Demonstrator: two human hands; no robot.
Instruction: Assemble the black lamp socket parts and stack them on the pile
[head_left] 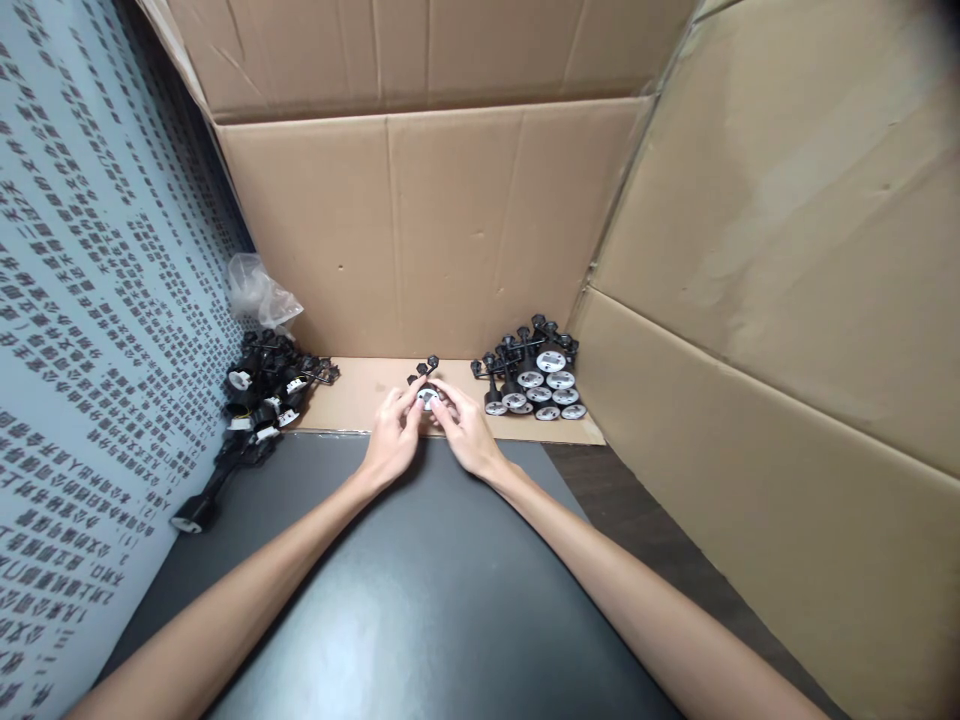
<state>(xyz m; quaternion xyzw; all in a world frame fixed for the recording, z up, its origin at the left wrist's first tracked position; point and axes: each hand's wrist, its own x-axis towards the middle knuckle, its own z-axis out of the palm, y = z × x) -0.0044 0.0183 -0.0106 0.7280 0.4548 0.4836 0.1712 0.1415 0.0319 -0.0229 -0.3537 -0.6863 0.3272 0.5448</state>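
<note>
My left hand [395, 432] and my right hand [466, 430] meet near the middle of the view, both closed on one black part with a round white face [428, 397]. The thumbs rest at the lower edge of that face, and the fingers wrap round its sides. Small black knobs on a thin stem stick out beyond my fingertips. To the right, similar black parts [538, 394] are stacked with their white round ends facing me. At the left lies a looser heap of black parts [262, 380], some showing white pieces and thin wires.
A dark grey mat [390, 580] covers the near surface, with a flat cardboard strip [345, 400] behind it. Cardboard walls [450, 220] rise at the back and right. A printed sheet [97, 330] stands left, beside a clear plastic bag [259, 290]. One black part [199, 510] lies near the sheet.
</note>
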